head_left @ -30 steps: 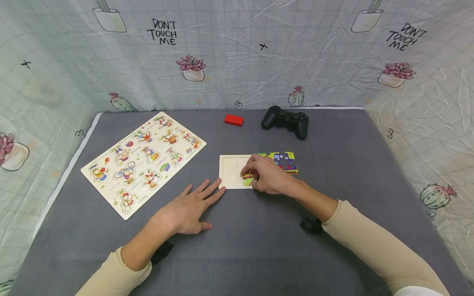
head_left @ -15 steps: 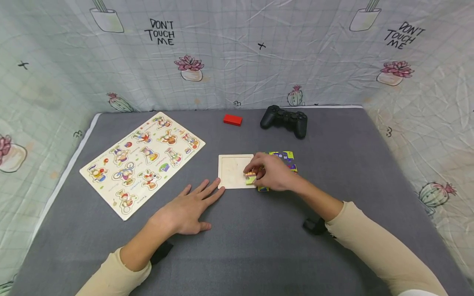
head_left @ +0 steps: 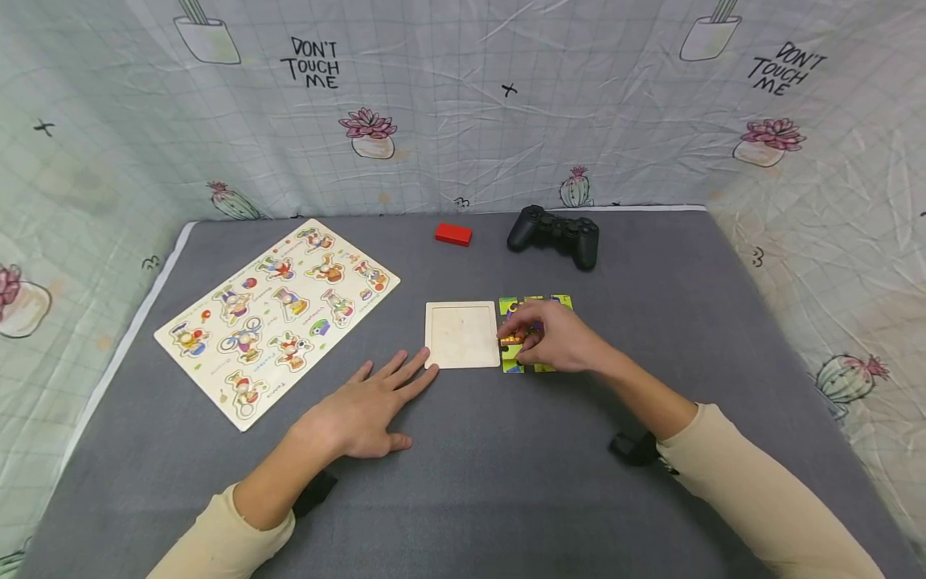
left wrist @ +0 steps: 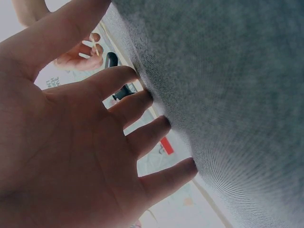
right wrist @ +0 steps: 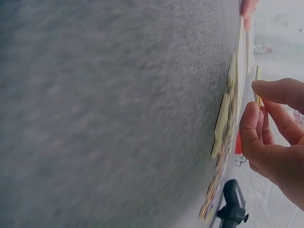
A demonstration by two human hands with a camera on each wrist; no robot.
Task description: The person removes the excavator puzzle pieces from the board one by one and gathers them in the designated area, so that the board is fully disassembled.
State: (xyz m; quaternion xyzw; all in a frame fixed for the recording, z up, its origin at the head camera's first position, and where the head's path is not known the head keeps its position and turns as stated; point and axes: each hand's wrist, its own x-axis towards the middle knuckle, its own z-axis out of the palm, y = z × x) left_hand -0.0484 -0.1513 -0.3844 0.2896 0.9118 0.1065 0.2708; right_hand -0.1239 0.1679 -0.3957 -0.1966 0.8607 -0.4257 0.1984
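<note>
My right hand (head_left: 563,336) pinches a thin jigsaw puzzle piece (right wrist: 257,74) between thumb and fingers, seen edge-on in the right wrist view. It is raised above a group of flat puzzle pieces (head_left: 514,367) in yellow-green and purple, partly hidden by the hand. Directly left of these lies a square wooden puzzle tray (head_left: 463,336), its bare floor showing inside a low rim. My left hand (head_left: 365,412) rests palm down with fingers spread on the grey cloth, two fingertips right at the tray's lower left edge.
A large wooden picture board (head_left: 278,322) with cartoon figures lies slanted at the left. Behind the tray are a red block (head_left: 453,235) and a black game controller (head_left: 555,236). A printed curtain (head_left: 448,104) encloses the table's back and sides.
My right hand has moved right, from over the tray's right side to above the loose pieces, carrying the puzzle piece off the tray. The left hand has stayed in place.
</note>
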